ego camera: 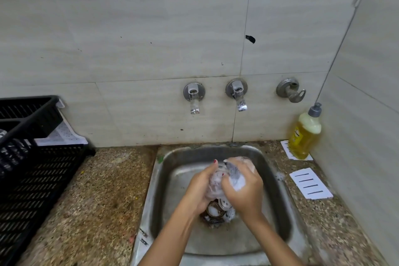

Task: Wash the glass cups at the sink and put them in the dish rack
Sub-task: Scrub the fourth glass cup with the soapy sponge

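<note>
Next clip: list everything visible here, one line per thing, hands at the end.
Glass cup: one, clear, soapy, held over the sink.
Sink: one, steel, centre of counter.
Taps: two, chrome, wall above sink.
Valve: one, grey, wall right of taps.
Soap bottle: one, yellow, counter's back right corner.
Slotted trays: two, white, right counter; one under the bottle.
Dish rack: one, black, left counter.
Drain tray: one, white, behind rack.
Counter: one, speckled brown.
Left hand, right hand: both grip the cup.
</note>
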Demonstrator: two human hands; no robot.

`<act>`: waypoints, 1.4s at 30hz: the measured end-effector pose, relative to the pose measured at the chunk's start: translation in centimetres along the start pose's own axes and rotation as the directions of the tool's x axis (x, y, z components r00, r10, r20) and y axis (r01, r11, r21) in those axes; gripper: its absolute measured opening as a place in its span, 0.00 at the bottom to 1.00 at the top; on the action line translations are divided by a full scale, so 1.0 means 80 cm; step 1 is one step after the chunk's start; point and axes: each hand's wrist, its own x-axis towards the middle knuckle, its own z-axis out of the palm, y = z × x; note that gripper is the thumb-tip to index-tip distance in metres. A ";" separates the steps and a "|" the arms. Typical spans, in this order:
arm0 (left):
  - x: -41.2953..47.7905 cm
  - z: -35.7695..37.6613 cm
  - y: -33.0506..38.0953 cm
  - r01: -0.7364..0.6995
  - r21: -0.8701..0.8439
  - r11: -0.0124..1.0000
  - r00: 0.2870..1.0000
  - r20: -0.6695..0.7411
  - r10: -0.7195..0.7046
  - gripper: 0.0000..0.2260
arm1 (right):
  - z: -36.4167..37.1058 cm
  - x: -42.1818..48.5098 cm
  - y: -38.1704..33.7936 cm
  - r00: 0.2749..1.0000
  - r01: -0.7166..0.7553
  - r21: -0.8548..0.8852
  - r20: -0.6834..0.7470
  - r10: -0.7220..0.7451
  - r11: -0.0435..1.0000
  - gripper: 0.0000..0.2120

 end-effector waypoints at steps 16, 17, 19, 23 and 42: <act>0.004 -0.002 -0.003 0.113 0.177 0.978 0.979 -0.187 -0.079 0.11 | 0.004 -0.016 0.023 0.984 0.146 0.013 0.098 -0.146 0.989 0.15; 0.001 0.000 -0.002 0.065 0.230 0.971 0.978 -0.210 -0.016 0.12 | 0.004 -0.016 0.022 0.983 0.152 0.015 0.101 -0.153 0.988 0.14; -0.002 0.004 -0.009 -0.131 0.448 0.885 0.946 -0.209 0.246 0.18 | 0.010 -0.010 0.016 0.995 -0.097 0.057 -0.026 0.098 0.994 0.10; -0.005 -0.002 -0.033 -0.554 0.808 0.201 0.631 0.251 0.734 0.22 | 0.009 0.017 0.010 0.410 -0.856 0.476 0.384 0.827 0.203 0.10; 0.005 -0.018 -0.013 0.190 -0.257 0.948 0.981 0.016 -0.193 0.16 | -0.006 0.009 0.018 0.920 0.382 -0.122 0.145 -0.365 0.916 0.18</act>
